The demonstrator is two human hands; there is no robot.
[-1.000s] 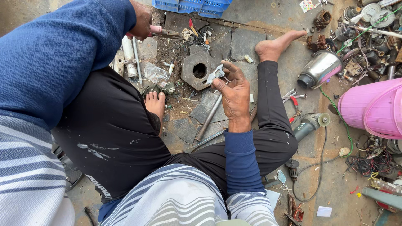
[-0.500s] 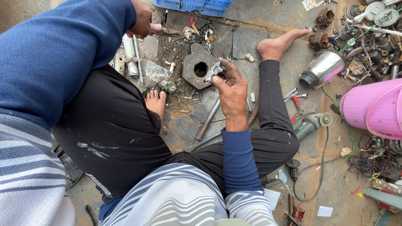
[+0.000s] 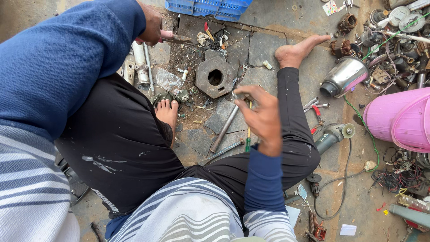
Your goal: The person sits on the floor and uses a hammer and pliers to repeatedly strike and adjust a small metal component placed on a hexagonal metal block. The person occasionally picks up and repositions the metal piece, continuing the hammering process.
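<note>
The right hand [image 3: 262, 117] pinched a small metal part [image 3: 234, 95] just above the hexagonal block [image 3: 216, 77] on the floor. The left hand [image 3: 151, 24] was closed around a pink-handled tool [image 3: 174, 37]. Steadying the part over the block's hole before striking seemed wise.

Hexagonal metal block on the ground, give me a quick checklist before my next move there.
1. Hexagonal block flat on the slab, hole facing up: ok.
2. Hole free of debris: cannot tell.
3. Right hand pinching a small metal piece: ok.
4. Left hand gripping the pink-handled tool: ok.
5. Bare foot apart from the block: ok.
6. Ground around block free of scraps: not ok.
</note>
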